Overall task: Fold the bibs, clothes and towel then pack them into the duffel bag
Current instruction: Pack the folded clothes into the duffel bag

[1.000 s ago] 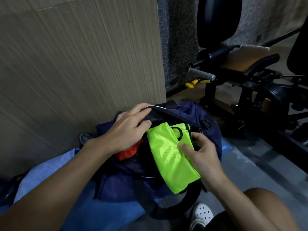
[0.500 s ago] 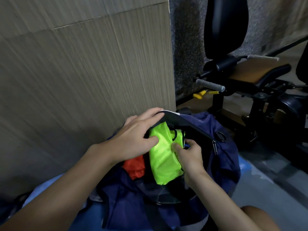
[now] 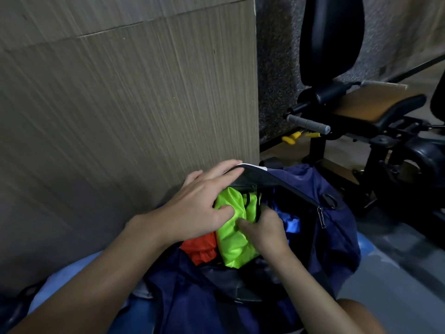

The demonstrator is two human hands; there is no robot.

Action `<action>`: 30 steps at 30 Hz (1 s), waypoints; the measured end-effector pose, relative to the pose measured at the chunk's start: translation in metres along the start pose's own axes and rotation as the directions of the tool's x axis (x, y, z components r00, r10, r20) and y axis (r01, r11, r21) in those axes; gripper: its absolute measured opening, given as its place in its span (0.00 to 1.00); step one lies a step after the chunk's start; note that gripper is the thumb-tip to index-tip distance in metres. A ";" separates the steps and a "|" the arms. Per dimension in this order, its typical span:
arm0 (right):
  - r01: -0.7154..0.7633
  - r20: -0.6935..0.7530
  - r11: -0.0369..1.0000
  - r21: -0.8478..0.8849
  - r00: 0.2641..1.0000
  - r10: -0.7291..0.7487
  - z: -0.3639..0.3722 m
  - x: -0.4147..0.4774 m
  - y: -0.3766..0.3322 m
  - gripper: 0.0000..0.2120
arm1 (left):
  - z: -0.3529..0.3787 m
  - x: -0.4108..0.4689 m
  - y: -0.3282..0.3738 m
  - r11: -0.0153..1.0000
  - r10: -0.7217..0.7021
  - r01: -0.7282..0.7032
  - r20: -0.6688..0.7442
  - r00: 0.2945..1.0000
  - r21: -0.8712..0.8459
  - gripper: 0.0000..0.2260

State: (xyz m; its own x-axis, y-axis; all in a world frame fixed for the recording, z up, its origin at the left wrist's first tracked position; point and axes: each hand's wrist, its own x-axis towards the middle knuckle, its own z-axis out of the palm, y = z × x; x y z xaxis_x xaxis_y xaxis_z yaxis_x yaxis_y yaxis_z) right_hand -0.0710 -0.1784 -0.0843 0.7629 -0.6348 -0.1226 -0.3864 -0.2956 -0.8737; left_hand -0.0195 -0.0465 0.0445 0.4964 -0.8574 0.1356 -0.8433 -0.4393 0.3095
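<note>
Our left hand [image 3: 199,208] lies across the far-left edge of the duffel bag [image 3: 337,237], fingers fairly straight over its dark flap [image 3: 255,177] and thumb pressing down on the green bib [image 3: 233,247]. Our right hand [image 3: 265,230] is just beside it, fingers curled, pinching the right side of the same green bib, which sits folded and upright in the bag's open mouth. An orange bib [image 3: 202,249] is tucked against its left side, partly under our left wrist. Some bright blue fabric [image 3: 291,222] shows deeper in the bag to the right of our right hand; we cannot tell what it is. The navy bag rests on a light blue sheet [image 3: 72,273] on the floor [image 3: 397,273], close against a wood-grain panel [image 3: 120,116] on the left. A black exercise machine [image 3: 361,112] stands at the far right.
</note>
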 end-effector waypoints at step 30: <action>0.590 0.217 0.599 -0.541 0.786 -0.579 0.017 -0.022 0.000 0.31 | -0.003 -0.017 0.004 1.000 0.016 -0.018 0.100 0.995 0.024 0.37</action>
State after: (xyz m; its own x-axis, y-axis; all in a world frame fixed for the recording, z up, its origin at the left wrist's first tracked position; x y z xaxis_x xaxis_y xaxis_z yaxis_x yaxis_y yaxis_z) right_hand -0.0788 -0.1526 -0.0897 0.9358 -0.1733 0.3071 -0.0617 -0.9379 -0.3414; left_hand -0.0308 -0.0325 0.0465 0.4601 -0.8867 0.0457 -0.8569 -0.4300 0.2845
